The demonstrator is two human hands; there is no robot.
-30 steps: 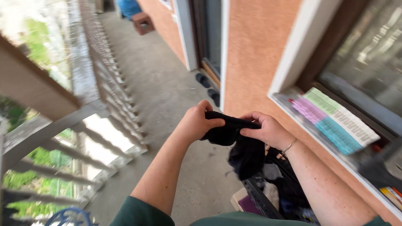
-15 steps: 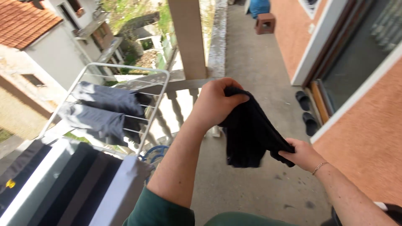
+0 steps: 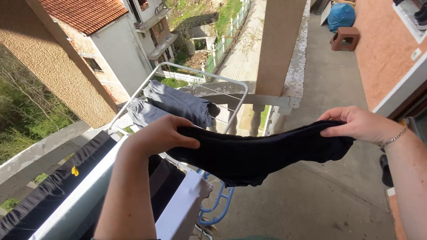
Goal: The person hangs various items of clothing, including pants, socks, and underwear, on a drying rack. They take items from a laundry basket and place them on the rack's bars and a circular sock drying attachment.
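Your left hand point(image 3: 160, 135) and right hand point(image 3: 356, 124) each pinched an end of the dark garment point(image 3: 258, 153); it sagged, soft and light, best gripped at the ends.

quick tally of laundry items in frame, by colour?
Dark navy, stretched between left hand and right hand: 1, the dark sock
Grey, on the drying rack: 2, grey garments
Black, along the rack's near side: 1, black cloth
Total: 4
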